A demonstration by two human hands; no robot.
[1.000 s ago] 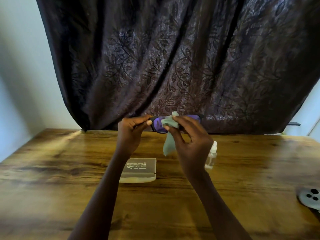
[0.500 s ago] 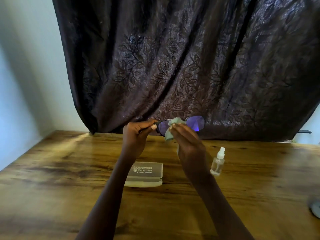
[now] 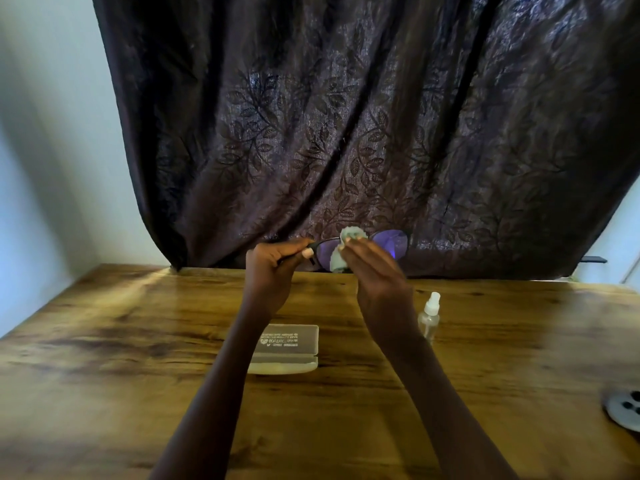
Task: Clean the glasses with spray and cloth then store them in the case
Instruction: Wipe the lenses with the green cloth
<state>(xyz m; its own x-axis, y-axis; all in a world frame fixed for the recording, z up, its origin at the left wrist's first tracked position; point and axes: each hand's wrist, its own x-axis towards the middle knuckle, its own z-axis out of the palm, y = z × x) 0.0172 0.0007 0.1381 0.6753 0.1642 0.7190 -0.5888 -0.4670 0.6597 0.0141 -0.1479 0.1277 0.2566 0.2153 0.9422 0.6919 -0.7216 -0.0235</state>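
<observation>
Bare forearms, pale painted nails

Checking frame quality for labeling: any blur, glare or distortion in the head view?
Head view: wide-angle bending tilts the curtain edges; light sheen on the table at left; purple reflection on the glasses lenses; right hand slightly motion-blurred; far-right table edge smeared.

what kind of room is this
Probably a room in a home: a wooden table stands against a plain wall, with a dark leaf-patterned curtain hanging behind it.
</observation>
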